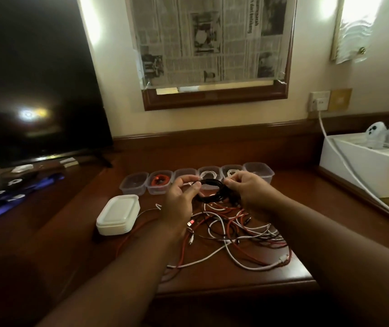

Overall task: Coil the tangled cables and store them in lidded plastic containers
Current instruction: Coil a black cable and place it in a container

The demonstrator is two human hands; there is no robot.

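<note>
Coiling step in hand: left hand and right hand both grip the black cable coil above the tabletop; next, seat it in the empty container at 12 o'clock.

Black cable coil: several loops gathered into a rough ring, held above the surface at frame centre, gripped on its left side by the left hand and on its right by the right hand; tangled cables: red, white and black leads heaped loosely on the surface just below the coil, strands trailing toward the lower centre; six clear containers: lidless, in a row behind the coil, the second from left holding a red coil, the fourth and fifth white coils; stacked white lids: left of the tangle.
</note>
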